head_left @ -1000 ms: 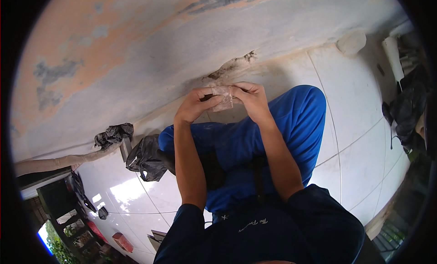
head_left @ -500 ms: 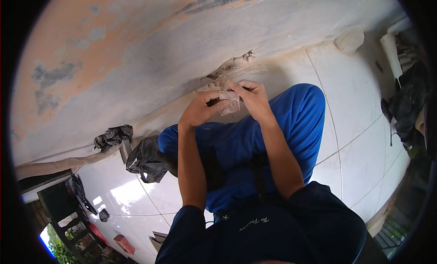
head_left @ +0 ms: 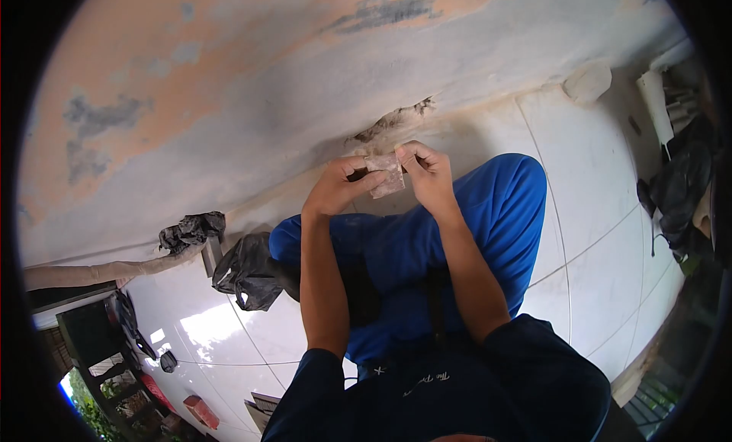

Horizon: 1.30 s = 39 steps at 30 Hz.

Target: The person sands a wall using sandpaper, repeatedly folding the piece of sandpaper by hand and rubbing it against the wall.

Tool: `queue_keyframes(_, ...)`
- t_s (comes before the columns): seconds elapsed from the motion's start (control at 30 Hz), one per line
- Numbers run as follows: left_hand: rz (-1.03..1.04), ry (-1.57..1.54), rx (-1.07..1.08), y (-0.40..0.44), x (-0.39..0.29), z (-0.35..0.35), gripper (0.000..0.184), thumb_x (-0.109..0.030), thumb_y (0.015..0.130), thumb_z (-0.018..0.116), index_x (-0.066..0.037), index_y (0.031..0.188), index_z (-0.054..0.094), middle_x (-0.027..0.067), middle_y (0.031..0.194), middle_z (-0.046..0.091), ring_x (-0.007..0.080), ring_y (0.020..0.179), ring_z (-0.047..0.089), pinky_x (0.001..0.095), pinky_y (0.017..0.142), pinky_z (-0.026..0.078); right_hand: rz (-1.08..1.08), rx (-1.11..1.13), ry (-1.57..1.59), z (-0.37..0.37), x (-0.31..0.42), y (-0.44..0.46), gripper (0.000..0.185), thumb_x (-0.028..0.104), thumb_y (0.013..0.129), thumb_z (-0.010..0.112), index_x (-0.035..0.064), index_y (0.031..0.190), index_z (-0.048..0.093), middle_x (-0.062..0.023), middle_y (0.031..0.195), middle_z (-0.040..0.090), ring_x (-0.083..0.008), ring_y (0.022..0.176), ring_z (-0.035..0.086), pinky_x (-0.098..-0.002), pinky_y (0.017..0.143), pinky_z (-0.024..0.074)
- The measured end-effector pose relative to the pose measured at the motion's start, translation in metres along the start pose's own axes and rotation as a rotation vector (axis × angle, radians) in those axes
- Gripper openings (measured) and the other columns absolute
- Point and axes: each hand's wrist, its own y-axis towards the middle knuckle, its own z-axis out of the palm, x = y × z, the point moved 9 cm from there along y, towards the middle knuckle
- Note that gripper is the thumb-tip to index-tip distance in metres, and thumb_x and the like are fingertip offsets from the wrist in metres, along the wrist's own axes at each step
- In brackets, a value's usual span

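Note:
A small, roughly square sheet, dusty and brownish grey, looks like worn sandpaper [head_left: 391, 181]. My left hand [head_left: 332, 189] grips its left side, thumb lying across the face and fingers behind. At the upper right corner of the sheet, my right hand [head_left: 429, 177] is closed in a pinch, thumb and bent forefinger on the edge. Both hands are held above my lap, close to the foot of the wall. Just beyond them, a rough, broken hole [head_left: 390, 124] with dark crumbled edges shows low in the plaster.
The wall [head_left: 259, 99] has peeling orange and grey paint. My bent legs in blue trousers [head_left: 496, 206] rest on white floor tiles [head_left: 598, 221]. A black plastic bag [head_left: 252, 270] lies on the left, near a long pipe [head_left: 99, 274]. More black bags [head_left: 682, 183] sit at far right.
My right hand has shifted slightly right and down, from above the sheet's top edge to its upper right corner. The left hand keeps its hold. The view has tilted slightly.

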Motion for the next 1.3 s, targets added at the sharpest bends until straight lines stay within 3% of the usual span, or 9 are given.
queue_keyframes(0.2, -0.002, 0.083, 0.015, 0.002, -0.006, 0.009, 0.023, -0.022, 0.088, 0.071, -0.001, 0.099, 0.072, -0.0030, 0.072, 0.058, 0.0051, 0.063, 0.045, 0.0249, 0.057, 0.038, 0.035, -0.078, -0.082, -0.005, -0.009, -0.002, 0.028, 0.020, 0.098, 0.060, 0.0006, 0.078, 0.059, 0.0041, 0.063, 0.048, -0.0037, 0.059, 0.041, -0.0237, 0.052, 0.0348)
queue_keyframes(0.3, 0.039, 0.020, -0.118, 0.004, -0.011, 0.007, 0.024, -0.023, 0.089, 0.070, -0.001, 0.097, 0.071, -0.0025, 0.070, 0.056, 0.0065, 0.063, 0.046, 0.0255, 0.058, 0.039, -0.289, -0.202, -0.369, -0.003, 0.022, -0.003, 0.029, 0.021, 0.097, 0.061, 0.0002, 0.077, 0.058, -0.0016, 0.060, 0.048, -0.0070, 0.055, 0.040, -0.0267, 0.050, 0.0358)
queue_keyframes(0.4, 0.032, -0.004, -0.172, 0.010, 0.002, -0.003, 0.024, -0.023, 0.091, 0.069, 0.000, 0.095, 0.071, -0.0007, 0.067, 0.056, 0.0081, 0.064, 0.048, 0.0260, 0.060, 0.041, -0.330, -0.197, -0.457, 0.002, 0.021, -0.002, 0.025, 0.016, 0.093, 0.064, -0.0015, 0.077, 0.059, -0.0149, 0.065, 0.058, -0.0266, 0.054, 0.052, -0.0349, 0.053, 0.0422)
queue_keyframes(0.6, 0.100, 0.177, -0.140, 0.011, -0.005, -0.005, 0.020, -0.018, 0.088, 0.070, 0.001, 0.090, 0.071, 0.0056, 0.068, 0.063, 0.0092, 0.065, 0.054, 0.0263, 0.061, 0.044, -0.198, -0.175, -0.362, -0.001, 0.011, 0.000, 0.029, 0.019, 0.092, 0.066, -0.0027, 0.074, 0.058, -0.0121, 0.062, 0.056, -0.0174, 0.053, 0.052, -0.0339, 0.051, 0.0412)
queue_keyframes(0.8, 0.143, 0.270, -0.212, 0.006, -0.026, -0.002, 0.014, -0.011, 0.079, 0.075, 0.000, 0.087, 0.074, 0.0081, 0.075, 0.070, 0.0111, 0.063, 0.056, 0.0265, 0.060, 0.045, 0.169, -0.090, -0.154, -0.002, -0.015, 0.002, 0.034, 0.024, 0.091, 0.069, -0.0016, 0.071, 0.060, -0.0040, 0.052, 0.055, -0.0057, 0.049, 0.047, -0.0269, 0.046, 0.0377)
queue_keyframes(1.0, 0.167, 0.338, -0.317, 0.005, -0.032, -0.007, 0.014, -0.009, 0.074, 0.078, -0.001, 0.086, 0.075, 0.0093, 0.079, 0.072, 0.0123, 0.067, 0.062, 0.0265, 0.062, 0.047, 0.161, -0.089, -0.248, -0.004, -0.015, 0.001, 0.038, 0.026, 0.094, 0.065, -0.0007, 0.068, 0.060, 0.0031, 0.058, 0.052, -0.0028, 0.054, 0.042, -0.0232, 0.048, 0.0337)
queue_keyframes(1.3, 0.155, 0.168, -0.292, 0.005, -0.016, -0.020, 0.013, -0.006, 0.077, 0.077, 0.000, 0.087, 0.072, 0.0059, 0.083, 0.071, 0.0114, 0.075, 0.064, 0.0256, 0.070, 0.050, 0.241, 0.145, 0.104, 0.011, -0.023, 0.000, 0.019, 0.016, 0.093, 0.066, -0.0014, 0.098, 0.072, 0.0031, 0.074, 0.060, -0.0042, 0.065, 0.048, -0.0221, 0.057, 0.0371)
